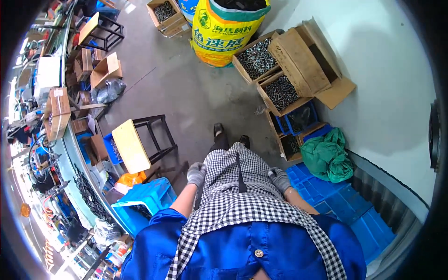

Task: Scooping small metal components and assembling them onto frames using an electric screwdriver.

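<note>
Down at my left side hangs my left hand [196,174] in a grey glove, close to the edge of the black-and-white checked apron [240,189]. My right hand [280,179], gloved alike, is beside the apron's other edge. No object shows in either hand. The fingers point away and their tips are partly hidden, so I cannot tell how far they are closed. Nearest my left hand are a wooden-topped stool [131,146] with black legs and a light-blue crate [147,199]. Blue bins [305,182] lie beyond my right hand.
Ahead stands a yellow sack [219,35] with dark contents. Cardboard boxes [298,63] of small metal parts line the right wall, near a green cloth bundle [329,156]. A cluttered workbench [74,154] runs along the left, with another stool [95,30] further off.
</note>
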Tool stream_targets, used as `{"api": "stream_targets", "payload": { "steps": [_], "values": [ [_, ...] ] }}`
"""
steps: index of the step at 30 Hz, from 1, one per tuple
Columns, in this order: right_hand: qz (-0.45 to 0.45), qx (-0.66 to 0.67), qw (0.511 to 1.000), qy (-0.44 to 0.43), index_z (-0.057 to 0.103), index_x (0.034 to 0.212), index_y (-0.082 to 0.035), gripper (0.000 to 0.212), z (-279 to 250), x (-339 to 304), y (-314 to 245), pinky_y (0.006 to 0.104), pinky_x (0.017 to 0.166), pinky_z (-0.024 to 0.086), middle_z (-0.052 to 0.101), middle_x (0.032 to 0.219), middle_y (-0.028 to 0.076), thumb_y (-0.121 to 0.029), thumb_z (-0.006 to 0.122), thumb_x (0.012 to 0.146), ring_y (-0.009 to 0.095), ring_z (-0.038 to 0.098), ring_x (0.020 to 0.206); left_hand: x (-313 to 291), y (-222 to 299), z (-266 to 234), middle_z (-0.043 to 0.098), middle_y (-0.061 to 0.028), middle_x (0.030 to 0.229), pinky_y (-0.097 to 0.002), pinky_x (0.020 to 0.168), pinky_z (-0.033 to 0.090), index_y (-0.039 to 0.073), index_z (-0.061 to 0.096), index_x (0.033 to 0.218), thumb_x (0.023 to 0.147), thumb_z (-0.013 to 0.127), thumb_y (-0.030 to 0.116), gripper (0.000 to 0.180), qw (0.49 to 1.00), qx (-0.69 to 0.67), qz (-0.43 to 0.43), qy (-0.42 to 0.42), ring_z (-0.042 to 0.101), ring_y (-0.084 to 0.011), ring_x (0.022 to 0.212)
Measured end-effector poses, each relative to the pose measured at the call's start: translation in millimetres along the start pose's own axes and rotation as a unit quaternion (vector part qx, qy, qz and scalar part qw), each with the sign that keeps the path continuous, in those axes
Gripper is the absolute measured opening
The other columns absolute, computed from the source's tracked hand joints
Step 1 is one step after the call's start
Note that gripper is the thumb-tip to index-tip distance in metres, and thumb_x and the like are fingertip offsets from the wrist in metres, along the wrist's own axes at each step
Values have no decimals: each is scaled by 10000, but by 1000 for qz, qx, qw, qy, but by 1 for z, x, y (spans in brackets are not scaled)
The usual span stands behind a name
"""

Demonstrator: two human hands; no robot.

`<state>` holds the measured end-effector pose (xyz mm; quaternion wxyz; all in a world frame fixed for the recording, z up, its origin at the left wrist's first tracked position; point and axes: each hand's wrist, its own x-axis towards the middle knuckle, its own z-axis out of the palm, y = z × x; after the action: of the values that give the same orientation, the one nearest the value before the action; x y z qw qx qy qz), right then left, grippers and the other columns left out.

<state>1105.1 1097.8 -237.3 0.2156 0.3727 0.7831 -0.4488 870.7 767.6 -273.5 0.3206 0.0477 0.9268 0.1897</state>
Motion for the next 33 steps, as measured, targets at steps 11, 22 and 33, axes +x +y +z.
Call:
{"api": "stream_targets", "payload": {
  "steps": [11,22,33],
  "values": [
    [41,-103,993,-30,636,993,-59,262,-18,69,-73,375,803,474,648,948,188,-271,564,856,311,620,910,75,-49,-68,682,-93,775,-322,667,502,59,675,880,803,642,204,168,981,-131,-142,-30,641,-187,691],
    [48,-27,997,46,620,1020,-26,317,-44,148,-219,376,825,462,638,991,200,-300,558,873,331,608,932,194,-59,-134,679,-94,768,-315,635,496,42,670,905,822,634,212,192,968,-217,-101,-80,632,-178,667],
    [-105,-206,972,40,644,846,-20,501,-40,322,-189,468,720,496,642,857,228,-481,449,858,397,619,817,200,-64,-179,620,-169,1100,-419,866,486,113,659,1051,870,446,213,297,949,247,79,-180,599,-315,1020]
  ]
}}
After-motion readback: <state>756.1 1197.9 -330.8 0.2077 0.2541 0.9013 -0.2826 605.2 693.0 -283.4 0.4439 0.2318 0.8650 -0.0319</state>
